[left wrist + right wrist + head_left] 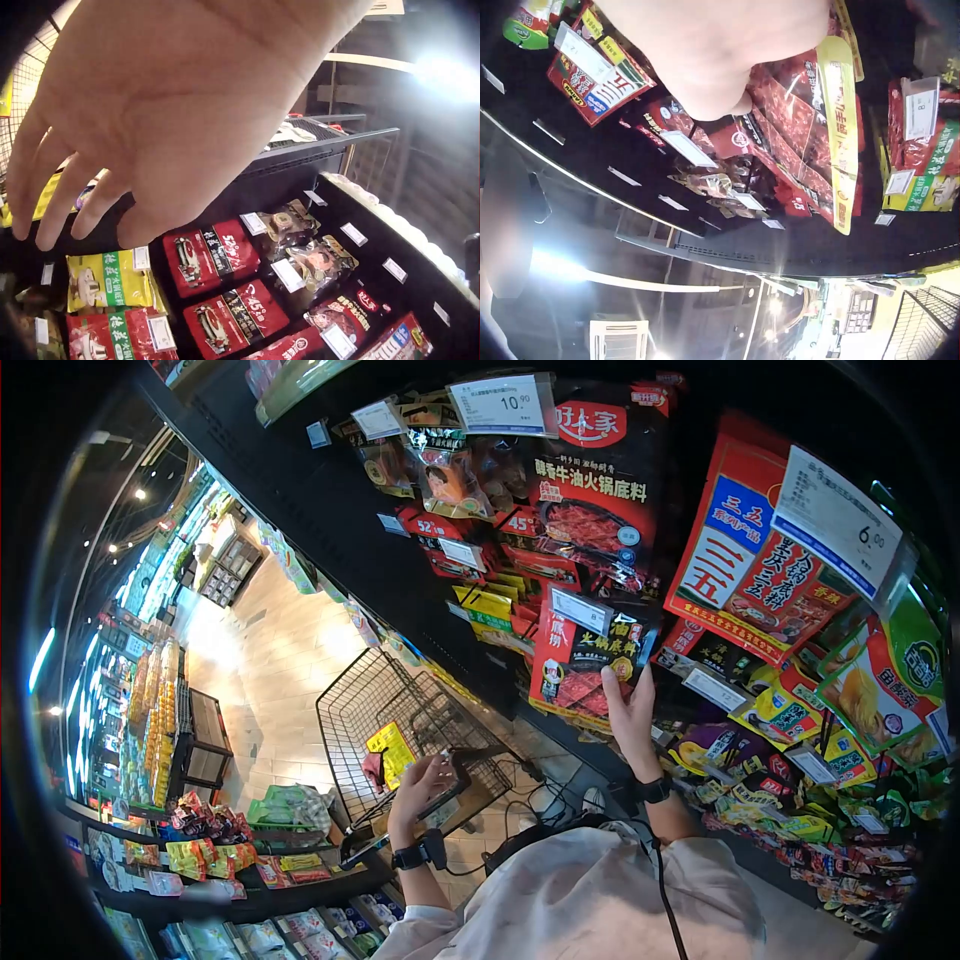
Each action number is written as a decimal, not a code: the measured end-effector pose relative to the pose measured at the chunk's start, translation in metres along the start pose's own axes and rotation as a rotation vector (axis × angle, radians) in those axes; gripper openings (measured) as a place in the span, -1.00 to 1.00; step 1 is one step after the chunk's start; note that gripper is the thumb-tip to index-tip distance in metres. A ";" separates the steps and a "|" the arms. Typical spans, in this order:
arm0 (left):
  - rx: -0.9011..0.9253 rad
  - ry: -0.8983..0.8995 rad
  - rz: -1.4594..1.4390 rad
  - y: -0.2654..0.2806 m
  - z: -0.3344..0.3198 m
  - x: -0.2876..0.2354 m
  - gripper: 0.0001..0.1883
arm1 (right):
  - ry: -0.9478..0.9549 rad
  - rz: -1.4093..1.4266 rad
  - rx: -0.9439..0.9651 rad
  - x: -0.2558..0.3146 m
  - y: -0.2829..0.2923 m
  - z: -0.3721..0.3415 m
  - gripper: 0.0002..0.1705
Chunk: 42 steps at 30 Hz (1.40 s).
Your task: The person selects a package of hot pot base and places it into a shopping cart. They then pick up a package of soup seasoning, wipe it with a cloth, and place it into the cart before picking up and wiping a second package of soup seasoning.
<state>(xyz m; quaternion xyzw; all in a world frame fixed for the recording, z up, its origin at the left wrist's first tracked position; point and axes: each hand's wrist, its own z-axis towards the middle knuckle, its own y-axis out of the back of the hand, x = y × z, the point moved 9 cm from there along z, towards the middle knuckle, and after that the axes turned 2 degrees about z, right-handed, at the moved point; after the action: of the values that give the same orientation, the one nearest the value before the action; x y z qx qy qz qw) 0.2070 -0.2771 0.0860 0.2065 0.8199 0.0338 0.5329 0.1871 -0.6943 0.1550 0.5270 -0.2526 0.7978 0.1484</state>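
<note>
Two hands are working at the black display rack (pixel 330 550). Your right hand (pixel 634 725) is clamping its grip on the lower right edge of the red packet (pixel 575 665), thumb resting against the printed face. The packet is sitting in the rack, below a larger black packet (pixel 600 470), with a price tag (pixel 582 611) covering part of its upper face. Your left hand (pixel 422 792) is hovering near the wire cart (pixel 348 705), grip relaxed, fingers apart. The cart is carrying a yellow packet (pixel 391 750).
</note>
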 end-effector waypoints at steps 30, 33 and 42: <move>0.091 0.027 0.366 0.042 0.003 0.084 -0.48 | 0.063 -0.202 -0.118 0.023 -0.011 0.007 -0.54; 0.086 0.040 0.328 0.044 -0.005 0.070 -0.49 | 0.096 -0.318 -0.217 -0.002 0.015 0.035 -0.52; 0.220 0.054 0.642 0.052 0.016 0.165 0.36 | 0.213 -0.613 -0.408 -0.016 0.036 0.048 -0.26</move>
<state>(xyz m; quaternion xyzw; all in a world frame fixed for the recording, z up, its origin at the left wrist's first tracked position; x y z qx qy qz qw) 0.1800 -0.1702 -0.0483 0.5092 0.7256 0.1165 0.4478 0.2122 -0.7503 0.1471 0.4518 -0.2202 0.7000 0.5073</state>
